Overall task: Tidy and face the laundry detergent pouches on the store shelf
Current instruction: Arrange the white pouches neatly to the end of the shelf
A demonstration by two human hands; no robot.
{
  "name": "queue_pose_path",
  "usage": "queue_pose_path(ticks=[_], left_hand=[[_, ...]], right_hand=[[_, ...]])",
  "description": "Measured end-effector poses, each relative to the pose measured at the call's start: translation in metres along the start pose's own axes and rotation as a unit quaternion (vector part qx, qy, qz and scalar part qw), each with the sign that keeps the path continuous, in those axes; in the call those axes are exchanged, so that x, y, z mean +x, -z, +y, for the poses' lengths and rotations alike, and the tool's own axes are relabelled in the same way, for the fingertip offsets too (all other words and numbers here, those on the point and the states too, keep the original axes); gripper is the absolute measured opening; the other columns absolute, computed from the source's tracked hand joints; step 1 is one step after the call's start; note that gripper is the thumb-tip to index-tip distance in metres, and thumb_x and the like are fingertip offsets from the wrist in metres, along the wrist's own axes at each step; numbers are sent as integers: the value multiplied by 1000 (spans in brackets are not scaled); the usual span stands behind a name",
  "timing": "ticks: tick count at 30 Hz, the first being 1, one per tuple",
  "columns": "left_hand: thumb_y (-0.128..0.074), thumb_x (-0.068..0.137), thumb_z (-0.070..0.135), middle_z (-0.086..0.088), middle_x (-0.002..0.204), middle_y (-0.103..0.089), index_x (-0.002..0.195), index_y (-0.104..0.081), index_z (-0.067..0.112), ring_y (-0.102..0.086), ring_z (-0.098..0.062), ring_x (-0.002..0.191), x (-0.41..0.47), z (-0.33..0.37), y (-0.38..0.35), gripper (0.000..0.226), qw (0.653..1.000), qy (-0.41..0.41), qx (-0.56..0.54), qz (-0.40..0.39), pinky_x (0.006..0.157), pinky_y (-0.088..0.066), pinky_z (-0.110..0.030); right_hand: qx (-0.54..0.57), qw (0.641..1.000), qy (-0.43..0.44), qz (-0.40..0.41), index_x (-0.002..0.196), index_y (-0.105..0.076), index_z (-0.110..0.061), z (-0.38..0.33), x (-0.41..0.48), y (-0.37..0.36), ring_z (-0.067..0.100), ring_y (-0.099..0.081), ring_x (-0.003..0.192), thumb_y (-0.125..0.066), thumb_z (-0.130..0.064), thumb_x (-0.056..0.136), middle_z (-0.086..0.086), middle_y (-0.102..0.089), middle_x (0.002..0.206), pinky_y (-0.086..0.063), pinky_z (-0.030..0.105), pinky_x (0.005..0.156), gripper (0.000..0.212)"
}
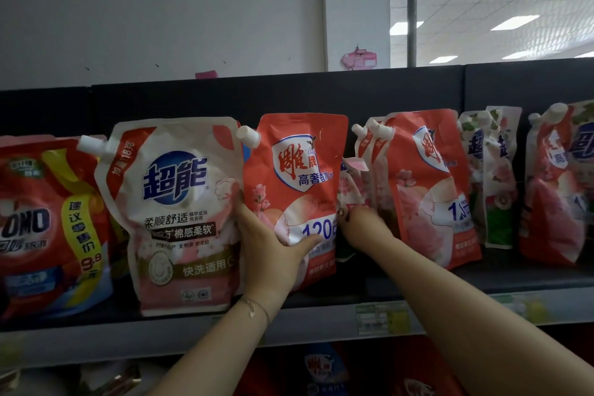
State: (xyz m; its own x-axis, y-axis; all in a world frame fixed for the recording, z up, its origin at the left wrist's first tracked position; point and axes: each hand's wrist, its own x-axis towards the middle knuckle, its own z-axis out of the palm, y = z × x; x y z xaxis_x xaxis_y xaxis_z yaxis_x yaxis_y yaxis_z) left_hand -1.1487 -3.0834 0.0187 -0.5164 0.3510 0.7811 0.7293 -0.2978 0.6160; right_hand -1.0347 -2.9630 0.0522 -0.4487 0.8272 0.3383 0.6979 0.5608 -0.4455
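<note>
1. Red-orange pouch [299, 170] gripped at its lower left edge by the left hand [273, 247], thumb in front, fingers behind.
2. Right hand [364, 222] reaches into the gap beside it; I cannot tell what its fingers grip.
3. Pouch stands upright on the shelf [466, 278], so this looks like the facing step. Next, it needs squaring beside the white pouch [180, 212].

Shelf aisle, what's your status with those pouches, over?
Left hand grips red pouch, upright, facing out. Right hand at its right edge, grip unclear. Pale pouches crowd behind it.
</note>
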Motion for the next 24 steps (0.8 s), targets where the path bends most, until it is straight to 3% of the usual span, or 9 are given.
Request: queue_pose_path(ticks=[3,7,9,11,12,14,17,20,24], left_hand=[[-92,52,30,-1,157,-13,151,6,17,-15,-7,143,0,-1,0,140,1000,2,3,0,111,-15,-12],[-84,68,32,-6,159,7,147,21,12,1,-9,146,-3,1,-4,132,1000,-4,8,-8,115,-5,-15],[-78,74,36,0,156,22,144,27,13,17,2,142,-1,-1,-9,129,1000,-5,-2,-20,108,5,-3],[-74,78,37,6,150,31,142,32,17,27,14,132,4,-2,-15,125,999,-10,-9,-35,108,7,-5],[-71,80,38,4,152,28,141,32,20,24,11,135,7,-3,-18,121,999,-6,-3,-44,112,4,-12],[-65,83,44,-7,155,15,143,28,27,5,-14,145,16,-4,-22,112,996,21,49,-73,117,-8,-28],[-50,83,63,-13,151,24,138,24,48,-3,-43,144,32,-12,-25,94,978,74,138,-139,116,-21,-50],[-36,85,71,-8,143,41,140,20,51,0,-47,143,37,-15,-26,81,956,108,195,-190,116,-20,-52],[-33,91,63,-10,143,45,141,24,48,6,-43,144,32,-15,-22,78,948,120,197,-220,117,-19,-50]], right_hand=[[-42,998,-47,1,112,-57,-4,3,10,-2,28,-62,96,-42,-15,98,14,-62,112,-51,33,75,23],[-81,992,-86,39,111,-59,-5,23,5,6,26,-64,95,-46,-11,95,12,-64,110,-44,29,65,21],[-102,990,-92,45,113,-58,-3,33,0,12,25,-63,98,-45,-10,96,11,-63,112,-44,27,66,23],[-95,991,-89,42,113,-59,-3,40,-3,17,25,-61,103,-44,-11,97,10,-62,113,-47,27,74,23],[-96,990,-89,42,116,-59,-6,42,-5,21,24,-60,107,-44,-13,97,8,-61,116,-49,28,82,25],[-145,984,-95,28,120,-59,-9,45,-11,27,24,-57,112,-44,-15,98,8,-60,122,-47,31,90,27],[-121,988,-74,68,112,-57,1,54,-15,28,34,-58,104,-44,-7,94,19,-60,111,-43,33,74,23],[-146,985,-46,81,109,-58,1,53,-26,29,32,-59,92,-44,-6,93,19,-60,105,-40,28,58,22],[-138,987,16,77,86,-54,-10,39,-42,27,22,-55,71,-46,-22,96,8,-59,86,-45,29,57,18]])
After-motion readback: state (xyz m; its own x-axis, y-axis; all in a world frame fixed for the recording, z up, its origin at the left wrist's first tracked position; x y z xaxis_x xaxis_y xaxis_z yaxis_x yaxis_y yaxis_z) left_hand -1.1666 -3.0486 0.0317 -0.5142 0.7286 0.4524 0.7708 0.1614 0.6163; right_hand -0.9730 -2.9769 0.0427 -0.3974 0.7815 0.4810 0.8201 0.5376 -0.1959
